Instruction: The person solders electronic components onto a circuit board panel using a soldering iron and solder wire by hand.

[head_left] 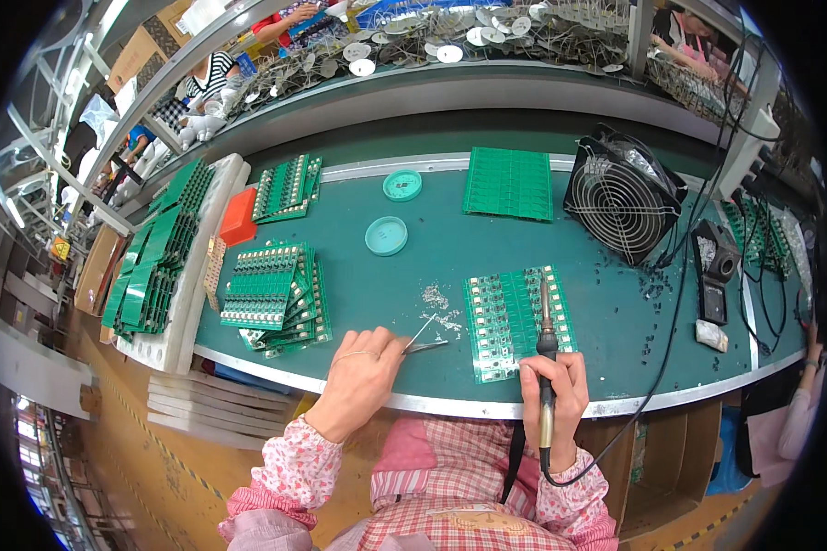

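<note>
Right hand (555,390) grips a black-handled soldering iron (547,345), lying nearer the green rectangular circuit panel (507,320) right of frame centre; left hand (362,373) pinches silver metal tweezers (424,347)

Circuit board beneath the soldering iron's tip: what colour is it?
The circuit board is green, with pale and dark parts; the head view shows it.

On the surface (354,285): rectangular circuit-board panel (507,317), right of frame centre; square metal-grilled fan (618,207) beyond, upper right.
</note>
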### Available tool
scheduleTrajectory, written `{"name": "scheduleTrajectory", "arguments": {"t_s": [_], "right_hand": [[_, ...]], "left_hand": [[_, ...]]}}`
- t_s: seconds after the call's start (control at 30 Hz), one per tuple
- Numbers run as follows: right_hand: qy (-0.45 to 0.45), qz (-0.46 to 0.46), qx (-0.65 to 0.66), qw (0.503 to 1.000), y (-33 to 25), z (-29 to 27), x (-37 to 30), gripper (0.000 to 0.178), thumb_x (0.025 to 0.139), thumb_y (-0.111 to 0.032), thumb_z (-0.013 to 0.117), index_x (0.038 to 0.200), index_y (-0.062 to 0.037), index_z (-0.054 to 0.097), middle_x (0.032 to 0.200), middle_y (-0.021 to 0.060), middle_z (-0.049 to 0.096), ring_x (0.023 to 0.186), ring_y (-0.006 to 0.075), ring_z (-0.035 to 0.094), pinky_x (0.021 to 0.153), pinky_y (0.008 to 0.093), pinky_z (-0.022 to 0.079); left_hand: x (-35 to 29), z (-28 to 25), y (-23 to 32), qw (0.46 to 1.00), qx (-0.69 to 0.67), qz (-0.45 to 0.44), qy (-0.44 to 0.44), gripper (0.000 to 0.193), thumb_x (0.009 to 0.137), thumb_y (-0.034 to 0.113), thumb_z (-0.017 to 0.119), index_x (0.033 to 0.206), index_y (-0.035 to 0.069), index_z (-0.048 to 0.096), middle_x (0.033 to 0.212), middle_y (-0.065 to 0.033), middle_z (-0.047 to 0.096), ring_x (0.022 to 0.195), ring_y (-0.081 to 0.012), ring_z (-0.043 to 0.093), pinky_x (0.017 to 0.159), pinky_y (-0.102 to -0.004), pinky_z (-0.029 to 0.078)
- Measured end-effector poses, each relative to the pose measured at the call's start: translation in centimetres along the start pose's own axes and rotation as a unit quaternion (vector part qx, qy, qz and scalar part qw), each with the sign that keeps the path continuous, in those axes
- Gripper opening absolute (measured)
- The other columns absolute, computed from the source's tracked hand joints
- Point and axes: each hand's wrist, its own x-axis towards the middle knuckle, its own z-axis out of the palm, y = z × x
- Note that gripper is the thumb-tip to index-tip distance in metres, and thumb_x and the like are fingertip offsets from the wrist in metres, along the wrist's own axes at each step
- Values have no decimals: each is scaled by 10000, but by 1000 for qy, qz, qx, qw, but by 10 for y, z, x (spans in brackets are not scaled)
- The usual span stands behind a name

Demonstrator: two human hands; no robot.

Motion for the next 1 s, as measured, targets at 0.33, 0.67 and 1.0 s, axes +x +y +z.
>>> {"name": "scheduleTrajectory", "arguments": {"t_s": [0.33, 0.67, 1.0], "right_hand": [[-8, 2, -12, 1000, -2, 6, 8, 145, 815, 0, 744, 946, -42, 695, 813, 73, 607, 710, 206, 530, 621, 316, 448], [-31, 16, -45, 998, -4, 3, 3, 134, 840, 2, 724, 961, -47, 694, 829, 68, 639, 739, 204, 538, 644, 317, 453], [-42, 28, -74, 996, -6, 5, 5, 160, 837, 15, 721, 985, -42, 701, 849, 80, 583, 752, 214, 523, 649, 318, 438]], "left_hand": [[-7, -1, 2, 886, -385, -206, 154, 145, 915, -80, 590, 1039, -13, 559, 1005, -106, 629, 917, -175, 640, 801, -294, 520], [-20, 11, 0, 920, -314, -209, 109, 136, 892, 16, 685, 1019, -16, 650, 1026, -125, 673, 881, -257, 691, 775, -334, 529], [1, 26, -23, 897, -318, -266, 155, 127, 956, -7, 621, 1075, -48, 610, 993, -83, 675, 884, -132, 651, 810, -253, 502]]}}
